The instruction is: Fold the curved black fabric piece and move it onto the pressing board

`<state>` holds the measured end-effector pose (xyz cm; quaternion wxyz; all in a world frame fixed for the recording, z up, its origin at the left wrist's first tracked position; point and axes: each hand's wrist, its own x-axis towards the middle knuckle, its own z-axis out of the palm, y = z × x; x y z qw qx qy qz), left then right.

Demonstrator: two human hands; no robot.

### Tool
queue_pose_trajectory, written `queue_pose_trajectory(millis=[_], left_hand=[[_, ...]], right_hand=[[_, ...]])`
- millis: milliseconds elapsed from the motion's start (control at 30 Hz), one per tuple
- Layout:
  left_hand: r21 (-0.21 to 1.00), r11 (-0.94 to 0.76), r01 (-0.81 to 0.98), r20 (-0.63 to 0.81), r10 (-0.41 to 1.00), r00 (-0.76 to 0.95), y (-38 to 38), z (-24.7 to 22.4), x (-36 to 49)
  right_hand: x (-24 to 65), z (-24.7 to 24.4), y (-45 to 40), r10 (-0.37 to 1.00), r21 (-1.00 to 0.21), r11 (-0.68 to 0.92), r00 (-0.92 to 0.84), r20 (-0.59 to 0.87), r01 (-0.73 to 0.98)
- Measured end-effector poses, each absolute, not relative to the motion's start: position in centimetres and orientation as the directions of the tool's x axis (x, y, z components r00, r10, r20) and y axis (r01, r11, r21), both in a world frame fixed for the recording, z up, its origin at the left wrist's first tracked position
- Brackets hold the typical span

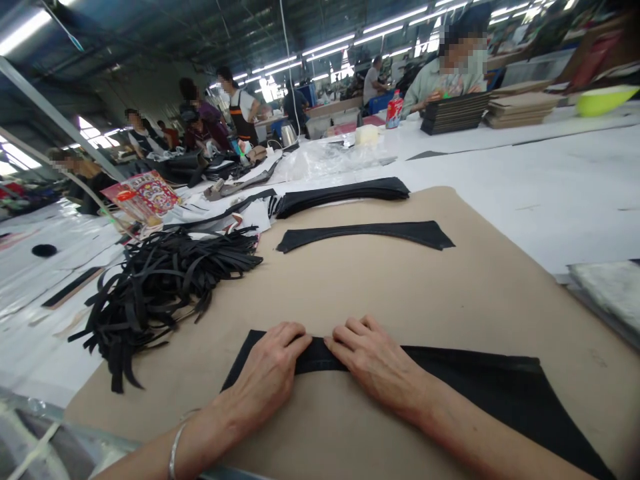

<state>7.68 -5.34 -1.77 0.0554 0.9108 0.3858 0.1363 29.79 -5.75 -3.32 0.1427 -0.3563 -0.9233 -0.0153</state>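
Note:
A long black curved piece of fabric or leather [480,380] lies on the brown board in front of me, its wide right end reaching toward the lower right. My left hand [273,360] has its fingers closed on the piece's upper edge, left of its narrow middle. Just to the right, my right hand [367,360] pinches the same edge, thumb and fingers pressed together. A short stretch of the black strip shows between the two hands. Beyond them a single curved black piece [367,233] lies flat, and behind it is a stack of similar pieces [345,195].
A tangled heap of black strips [165,273] covers the brown board's [450,293] left side. Clear plastic [320,163], a red bottle [394,110] and stacked brown cards [523,107] stand farther back. A co-worker [450,73] sits across the table; other people are behind.

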Motion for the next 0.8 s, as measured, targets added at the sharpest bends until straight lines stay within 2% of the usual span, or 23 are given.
queue_pose_trajectory(millis=[167,400,600,800], left_hand=[[0.278,-0.697,0.661,0.257,0.717,0.648,-6.1,-3.0,9.7],[0.184,-0.726,0.663,0.323,0.681,0.657,-6.9,-3.8,9.5],[0.128,-0.732,0.669,0.255,0.676,0.691,-6.8,-3.3,10.0],[0.02,-0.734,0.678,0.238,0.662,0.71,-6.7,-3.4,10.3]], right_hand=[[29.7,-3.2,-5.9,0.658,-0.066,0.738,-0.693,0.295,0.672],[31.2,-3.2,-5.9,0.68,-0.121,0.72,-0.659,0.322,0.684],[34.4,-3.3,-6.2,0.687,-0.146,0.718,-0.661,0.301,0.68],[36.1,-3.6,-7.0,0.675,-0.145,0.73,-0.672,0.305,0.668]])
